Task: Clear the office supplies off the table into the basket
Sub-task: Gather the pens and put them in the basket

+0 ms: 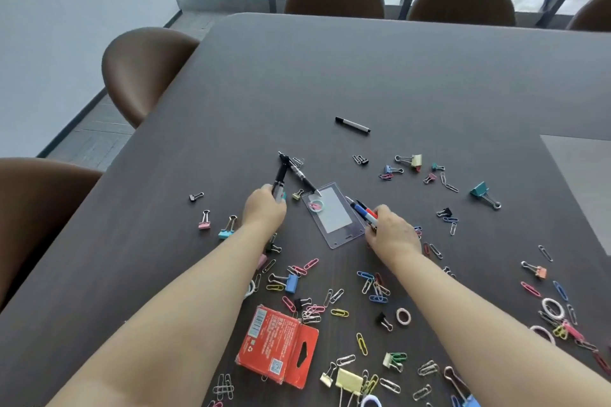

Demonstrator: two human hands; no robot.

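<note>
**HAZARD NOTE: PENS IN BOTH HANDS, SMALL ITEMS UNDER THE ARMS**

Head view. Reference item: the clear badge holder, flat on the table.

Hand state. The left hand, just left of the badge holder, has its fingers curled round a black pen that points away from the person. The right hand, at the holder's right edge, grips a bundle of pens with blue and red barrels. The basket is not in view; its position cannot be told.

Hazard 1. A loose pen lies from the holder's far-left corner to the tip of the gripped black pen, where the two appear to meet. Lifting the left hand likely drags or rolls it.

Hazard 2. The bundle is held near one end. A slack grip probably lets one barrel slip out onto the holder.

Hazard 3. Paper clips and binder clips lie on the near side of the holder, beneath and between both forearms. A low withdrawal likely sweeps them toward the near edge.

Hazard 4. A marker lies well beyond the holder; a red box lies nearest the person. Either may be missed.
</note>
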